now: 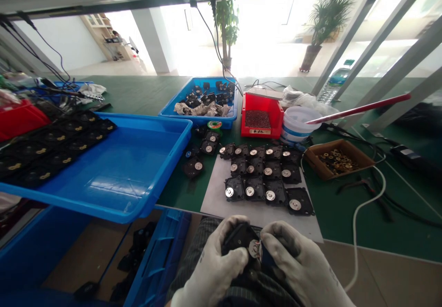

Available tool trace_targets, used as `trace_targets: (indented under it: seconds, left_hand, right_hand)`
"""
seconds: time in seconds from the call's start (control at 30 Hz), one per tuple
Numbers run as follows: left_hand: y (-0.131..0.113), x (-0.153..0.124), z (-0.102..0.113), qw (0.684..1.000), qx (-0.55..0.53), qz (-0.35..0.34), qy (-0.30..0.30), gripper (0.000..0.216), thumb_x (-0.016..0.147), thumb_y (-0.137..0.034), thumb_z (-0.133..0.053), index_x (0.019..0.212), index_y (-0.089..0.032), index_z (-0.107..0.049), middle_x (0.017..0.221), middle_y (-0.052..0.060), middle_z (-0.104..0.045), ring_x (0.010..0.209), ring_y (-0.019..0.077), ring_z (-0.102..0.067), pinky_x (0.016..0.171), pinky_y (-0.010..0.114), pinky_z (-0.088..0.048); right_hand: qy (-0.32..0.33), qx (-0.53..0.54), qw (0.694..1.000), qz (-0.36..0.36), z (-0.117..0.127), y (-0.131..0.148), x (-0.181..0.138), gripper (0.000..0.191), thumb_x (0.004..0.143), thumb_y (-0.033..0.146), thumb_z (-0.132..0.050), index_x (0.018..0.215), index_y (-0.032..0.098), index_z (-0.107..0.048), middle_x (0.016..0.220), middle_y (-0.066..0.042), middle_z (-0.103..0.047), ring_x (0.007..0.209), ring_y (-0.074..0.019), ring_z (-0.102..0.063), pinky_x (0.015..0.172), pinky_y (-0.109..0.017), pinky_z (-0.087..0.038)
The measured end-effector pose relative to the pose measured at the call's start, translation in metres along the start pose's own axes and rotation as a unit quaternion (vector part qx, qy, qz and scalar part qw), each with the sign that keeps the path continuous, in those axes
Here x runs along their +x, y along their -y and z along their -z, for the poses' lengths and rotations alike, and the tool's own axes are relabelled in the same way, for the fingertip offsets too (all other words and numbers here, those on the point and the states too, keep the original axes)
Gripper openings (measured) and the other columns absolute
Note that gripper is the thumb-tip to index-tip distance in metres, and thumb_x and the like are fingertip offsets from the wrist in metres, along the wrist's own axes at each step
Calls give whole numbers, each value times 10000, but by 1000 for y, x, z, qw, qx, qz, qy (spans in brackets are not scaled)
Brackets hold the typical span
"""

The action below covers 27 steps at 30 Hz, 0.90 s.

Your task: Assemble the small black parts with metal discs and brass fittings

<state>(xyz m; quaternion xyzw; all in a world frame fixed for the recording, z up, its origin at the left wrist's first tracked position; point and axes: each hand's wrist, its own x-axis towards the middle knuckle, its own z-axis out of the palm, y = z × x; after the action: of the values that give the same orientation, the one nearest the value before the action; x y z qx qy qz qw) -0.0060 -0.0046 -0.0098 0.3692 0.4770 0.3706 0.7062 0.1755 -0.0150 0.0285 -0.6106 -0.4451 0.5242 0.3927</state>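
Observation:
Both my hands wear white gloves and meet low in the head view, over my lap. My left hand (pixel 216 263) is wrapped round a black square plastic part (pixel 239 239). My right hand (pixel 297 261) pinches at the same part, where a small silver disc (pixel 254 249) shows between the fingers. Just beyond, on a white sheet (pixel 214 196), lie several matching black parts with silver discs (pixel 267 178) in rows.
A large blue tray (pixel 117 169) holding black parts sits at the left. Behind stand a blue bin (pixel 202 96), a red bin (pixel 260 113), a white tub (pixel 297 123) and a cardboard box of brass pieces (pixel 336 159). Cables run at the right.

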Motion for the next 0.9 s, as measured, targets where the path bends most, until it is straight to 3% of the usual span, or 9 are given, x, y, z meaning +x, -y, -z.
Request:
trace_targets:
  seconds: [0.07, 0.17, 0.23, 0.3, 0.47, 0.57, 0.67, 0.8, 0.9]
  left_hand:
    - [-2, 0, 2, 1000, -14, -4, -4, 523, 730, -297, -754, 1235, -203, -656, 1006, 44, -697, 843, 201, -651, 730, 266, -556]
    - [-5, -1, 3, 998, -54, 8, 4, 577, 755, -354, -771, 1295, -213, -623, 1006, 58, -715, 794, 211, -688, 705, 287, -577]
    - [-8, -2, 3, 998, -67, 14, 5, 592, 768, -368, -770, 1320, -223, -615, 1048, 71, -725, 786, 215, -704, 698, 294, -586]
    - [-10, -4, 2, 998, -63, 13, -3, 566, 767, -344, -767, 1302, -228, -626, 1084, 75, -721, 792, 214, -709, 674, 281, -582]
    - [-9, -2, 2, 999, -37, 17, -3, 530, 778, -315, -725, 1287, -221, -607, 1051, 63, -716, 706, 193, -689, 559, 251, -535]
    - [-3, 2, 8, 999, 38, -32, -12, 519, 780, -327, -715, 1279, -204, -643, 1137, 89, -735, 932, 267, -717, 744, 310, -592]
    - [2, 5, 13, 994, 84, -66, -24, 496, 795, -314, -700, 1278, -208, -666, 1210, 87, -741, 1151, 316, -670, 940, 354, -565]
    - [1, 5, 14, 993, 83, -78, -26, 508, 802, -366, -723, 1280, -201, -673, 1199, 81, -744, 1143, 315, -669, 968, 359, -548]
    - [-3, 3, 13, 995, 75, -61, -8, 511, 817, -356, -702, 1303, -203, -660, 1203, 83, -739, 1141, 317, -669, 967, 366, -544]
  right_hand:
    - [-1, 93, 995, -47, 2, 3, -2, 519, 793, 728, -751, 785, 216, -664, 651, 21, -648, 594, -134, -575, 555, -208, -456]
    - [23, 228, 964, -135, 6, 7, -2, 612, 823, 845, -612, 812, 234, -620, 630, 12, -652, 468, -122, -515, 509, -239, -465]
    - [71, 249, 950, -174, 9, 8, 0, 605, 871, 828, -557, 768, 233, -595, 616, -6, -656, 423, -113, -471, 472, -241, -434]
    - [115, 245, 944, -191, 11, 10, 2, 537, 873, 755, -633, 735, 237, -601, 581, -5, -631, 407, -106, -423, 427, -231, -372]
    - [78, 253, 954, -144, 14, 16, 7, 394, 787, 559, -845, 789, 266, -582, 593, 46, -542, 479, -120, -459, 463, -233, -430]
    - [76, 224, 964, -121, 14, 19, 10, 377, 807, 574, -814, 826, 242, -635, 661, 9, -618, 535, -138, -541, 484, -237, -472]
    - [66, 150, 985, -51, 13, 21, 12, 358, 782, 569, -828, 847, 239, -703, 818, -57, -718, 728, -198, -663, 596, -253, -548]
    - [58, 85, 995, -2, 8, 18, 14, 424, 965, 634, -582, 859, 234, -674, 638, -1, -614, 526, -147, -552, 454, -231, -441]
    - [41, 27, 998, 45, 3, 11, 15, 342, 989, 507, -592, 815, 221, -663, 690, -4, -649, 619, -152, -617, 567, -231, -486]
